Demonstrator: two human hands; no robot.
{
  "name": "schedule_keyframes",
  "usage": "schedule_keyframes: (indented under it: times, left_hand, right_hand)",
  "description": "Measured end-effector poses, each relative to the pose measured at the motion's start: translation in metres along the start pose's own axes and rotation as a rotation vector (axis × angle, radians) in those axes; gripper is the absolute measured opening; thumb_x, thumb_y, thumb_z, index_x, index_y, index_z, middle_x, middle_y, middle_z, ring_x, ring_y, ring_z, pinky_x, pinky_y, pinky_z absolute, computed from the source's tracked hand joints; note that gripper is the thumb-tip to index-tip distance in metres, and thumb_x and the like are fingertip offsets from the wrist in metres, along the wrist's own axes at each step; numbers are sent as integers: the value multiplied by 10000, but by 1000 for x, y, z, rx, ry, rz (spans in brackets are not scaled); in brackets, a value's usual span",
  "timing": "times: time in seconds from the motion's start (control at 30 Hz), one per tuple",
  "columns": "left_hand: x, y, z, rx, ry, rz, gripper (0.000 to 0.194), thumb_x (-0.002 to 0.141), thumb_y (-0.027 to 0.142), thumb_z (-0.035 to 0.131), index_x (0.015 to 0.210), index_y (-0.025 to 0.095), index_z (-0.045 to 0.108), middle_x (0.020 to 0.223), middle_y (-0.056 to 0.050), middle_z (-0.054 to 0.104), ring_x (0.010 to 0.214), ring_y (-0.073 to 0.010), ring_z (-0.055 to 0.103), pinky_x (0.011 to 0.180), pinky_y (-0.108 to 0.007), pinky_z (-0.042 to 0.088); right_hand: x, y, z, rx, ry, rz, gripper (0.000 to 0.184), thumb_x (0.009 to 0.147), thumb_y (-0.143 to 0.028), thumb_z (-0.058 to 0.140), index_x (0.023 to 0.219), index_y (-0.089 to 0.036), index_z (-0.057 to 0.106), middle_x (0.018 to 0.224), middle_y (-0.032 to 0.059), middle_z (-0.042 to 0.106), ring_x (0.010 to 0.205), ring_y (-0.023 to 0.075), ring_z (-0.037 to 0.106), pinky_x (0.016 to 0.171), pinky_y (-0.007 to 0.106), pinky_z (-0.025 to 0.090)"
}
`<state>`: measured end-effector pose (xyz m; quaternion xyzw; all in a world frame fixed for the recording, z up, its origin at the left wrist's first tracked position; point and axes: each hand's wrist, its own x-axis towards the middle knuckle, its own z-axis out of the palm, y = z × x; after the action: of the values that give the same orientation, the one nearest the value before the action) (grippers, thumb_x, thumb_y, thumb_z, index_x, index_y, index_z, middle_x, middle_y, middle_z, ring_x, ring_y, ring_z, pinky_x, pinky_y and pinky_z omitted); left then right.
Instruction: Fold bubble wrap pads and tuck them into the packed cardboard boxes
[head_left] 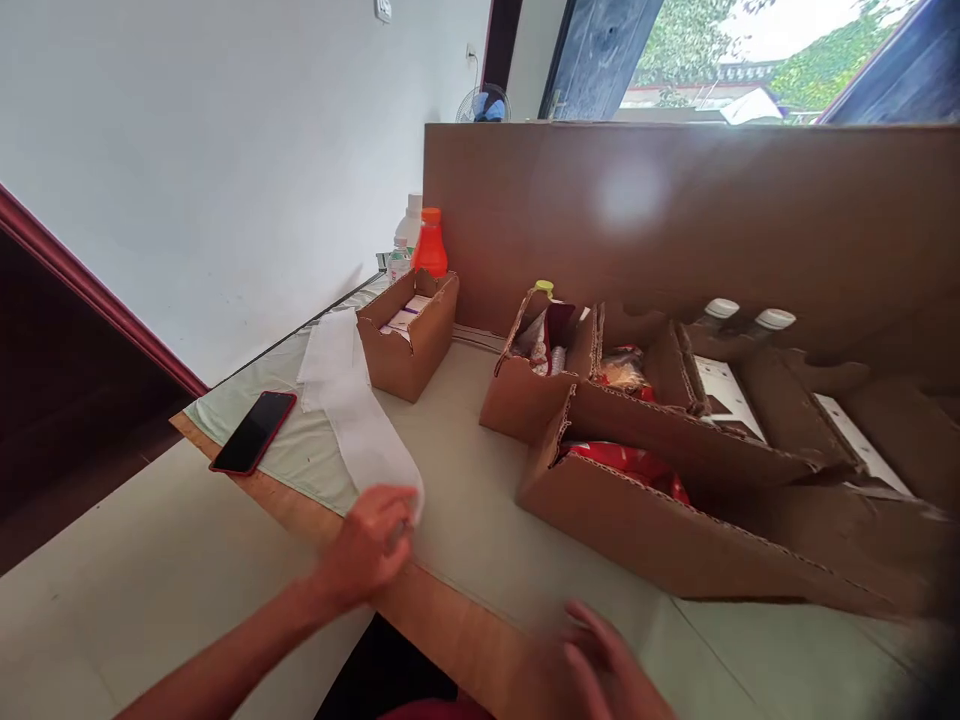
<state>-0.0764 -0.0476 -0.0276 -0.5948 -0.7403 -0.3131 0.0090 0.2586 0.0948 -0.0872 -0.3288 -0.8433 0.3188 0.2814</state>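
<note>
A long, thin white strip [375, 440], paper-like or plastic, runs over the near left of the table and curls at its near end. My left hand [371, 545] is closed at that curled end, its fingers bent around the edge. To the right, low in view, my right hand [611, 665] is smeared by motion; its thumb and fingers are apart with nothing between them. A flat white stack of the same material [330, 345] lies at the strip's far end. Left of the strip rests a black phone with a red edge [255, 432].
A small cardboard box [412, 350] holds white packets. Divided cardboard trays [645, 535] with red packets stand at right, before a tall cardboard panel [675, 220]. An orange bottle [430, 245] stands at the back. The table's wooden edge [450, 610] runs in front of me.
</note>
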Motion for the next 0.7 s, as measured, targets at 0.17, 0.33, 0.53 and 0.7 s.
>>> schedule_keyframes:
  times: [0.17, 0.33, 0.53, 0.7]
  left_hand:
    - [-43, 70, 35, -394, -219, 194, 174, 673, 80, 553, 784, 205, 600, 1019, -95, 729, 977, -249, 663, 930, -393, 526]
    - [-56, 86, 27, -516, -334, 306, 240, 645, 63, 562, 834, 198, 622, 988, -92, 726, 965, -238, 676, 1015, -403, 495]
    - [-69, 69, 0, -369, -363, 285, 745, 711, 235, 756, 1411, 199, 502, 1385, -151, 633, 1287, -329, 580, 1195, -532, 350]
    - [-75, 60, 9, -414, -238, -69, 238, 928, 181, 526, 1110, 198, 678, 1049, -83, 763, 964, -213, 712, 879, -346, 571]
  right_hand:
    - [31, -62, 44, -167, -151, -365, 600, 911, -92, 455, 1473, -288, 524, 1560, 157, 458, 1261, 289, 626, 937, 437, 601]
    - [17, -74, 31, -280, -319, -367, 476, 828, -24, 512, 1190, -264, 707, 1545, 121, 483, 1384, 324, 495, 1046, 529, 511]
    - [-11, -75, 35, -184, -102, -285, 239, 959, -128, 502, 993, -231, 715, 1302, 100, 680, 1188, 273, 627, 927, 457, 552]
    - [-11, -79, 51, -86, -20, -151, 228, 999, -190, 496, 857, -236, 667, 1208, 64, 711, 1140, 262, 639, 896, 436, 530]
